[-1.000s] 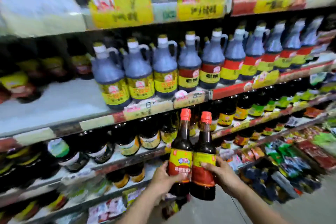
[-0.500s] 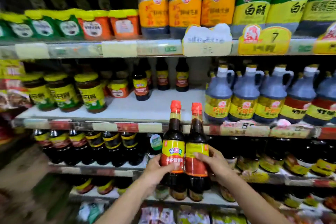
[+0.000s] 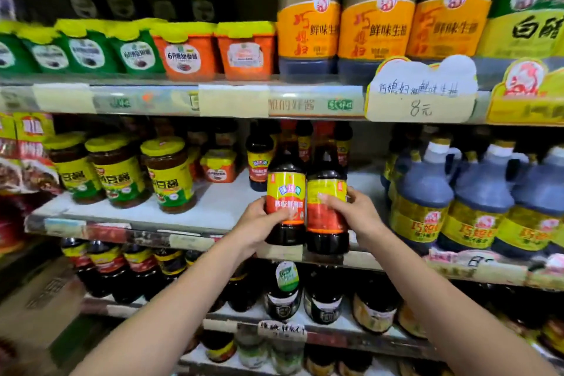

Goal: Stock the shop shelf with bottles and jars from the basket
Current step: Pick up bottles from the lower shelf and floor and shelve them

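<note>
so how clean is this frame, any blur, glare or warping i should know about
Head view: the two bottles held by the left hand and right hand read fairly sharp at centre; the jug labels at right and the lower shelves smear towards the edges; wide-angle bending curves the shelf rail; light is even, with a dark patch at top left and no strong glare.

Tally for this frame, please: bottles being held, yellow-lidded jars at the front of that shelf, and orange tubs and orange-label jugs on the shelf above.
Held bottles: 2
Yellow-lidded jars: 3
Orange tubs: 2
Orange-label jugs: 3
Total: 10
</note>
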The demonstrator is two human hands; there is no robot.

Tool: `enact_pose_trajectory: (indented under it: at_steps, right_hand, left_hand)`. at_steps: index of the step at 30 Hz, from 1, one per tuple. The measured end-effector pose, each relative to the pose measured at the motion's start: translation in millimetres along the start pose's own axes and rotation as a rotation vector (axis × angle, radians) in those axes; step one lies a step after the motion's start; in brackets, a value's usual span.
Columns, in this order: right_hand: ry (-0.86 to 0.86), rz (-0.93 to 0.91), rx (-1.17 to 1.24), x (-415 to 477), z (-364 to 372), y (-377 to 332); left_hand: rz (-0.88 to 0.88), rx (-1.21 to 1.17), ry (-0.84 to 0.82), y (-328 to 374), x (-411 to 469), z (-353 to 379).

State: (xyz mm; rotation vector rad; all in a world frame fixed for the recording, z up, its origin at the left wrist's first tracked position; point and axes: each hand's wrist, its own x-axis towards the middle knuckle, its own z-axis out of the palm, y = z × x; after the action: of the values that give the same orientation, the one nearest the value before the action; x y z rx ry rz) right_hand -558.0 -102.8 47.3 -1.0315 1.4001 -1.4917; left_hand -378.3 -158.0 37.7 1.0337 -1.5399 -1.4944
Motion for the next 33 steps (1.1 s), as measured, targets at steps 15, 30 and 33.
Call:
enact_pose_trajectory:
  at_steps: [15,30,33]
  right_hand:
    - [0.424,-0.184,-0.240,66,-2,16]
    - [0.413,-0.219,-0.392,90,9,36]
    - [0.249,-0.184,-0.378,82,-7,44]
  left_hand:
    - [0.105,-0.046,0.005,-5,93,16]
    - [0.057,-0.005,-0.224,-21,129,3]
    - [0.100,0.045,-0.214,-25,129,2]
